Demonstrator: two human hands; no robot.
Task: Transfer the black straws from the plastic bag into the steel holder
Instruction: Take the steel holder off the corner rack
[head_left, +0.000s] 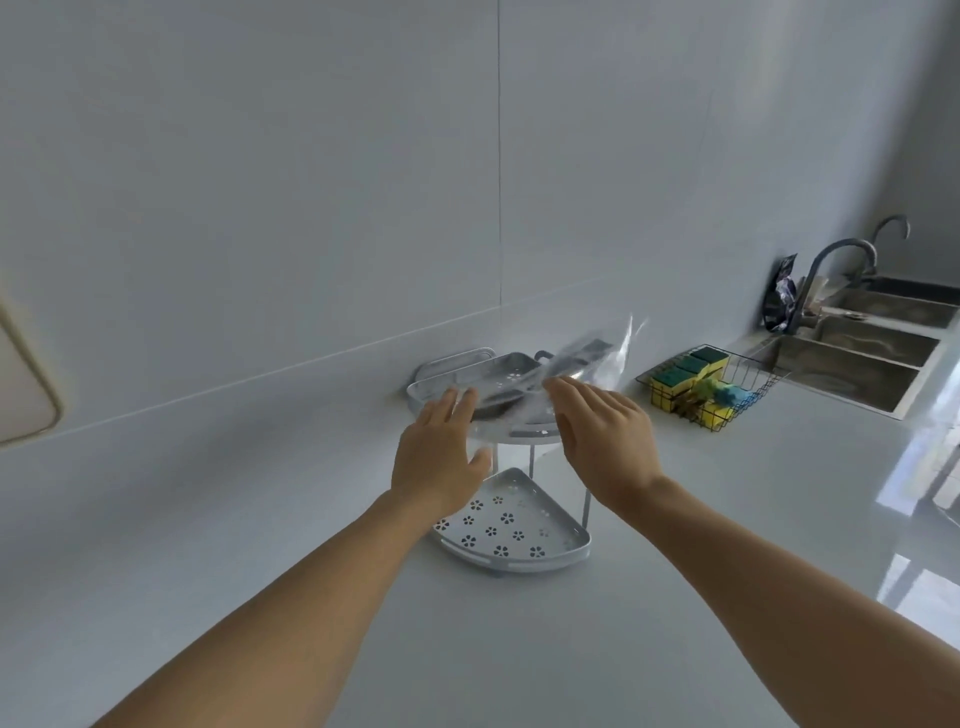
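- Reaching forward with both arms, I have my left hand (439, 457) and my right hand (602, 441) level with the upper tier of a white two-tier corner rack (511, 525) that stands on the desk (260, 519) against the tiled wall.
- Plastic bag (587, 364): clear and blurred, it lies across the upper tier just beyond my fingertips, its long axis running from lower left, near my left hand, up to the right, where its free end lifts off the tier.
- Black straws (584, 352): seen only as dark streaks inside the bag, aligned with its long axis; their number cannot be told.
- Left hand: fingers straight and spread, the tips at or on the bag's lower-left end; contact cannot be confirmed through the blur.
- Right hand: seen from the back, fingers extended toward the bag's middle and holding nothing that I can see; it appears the nearer hand to the straws.
- Steel holder: I cannot pick it out with certainty; a metal tray (470, 371) sits behind the rack.
- Judgement: the transfer has not begun, and the coming move turns on gripping the bag along that diagonal.
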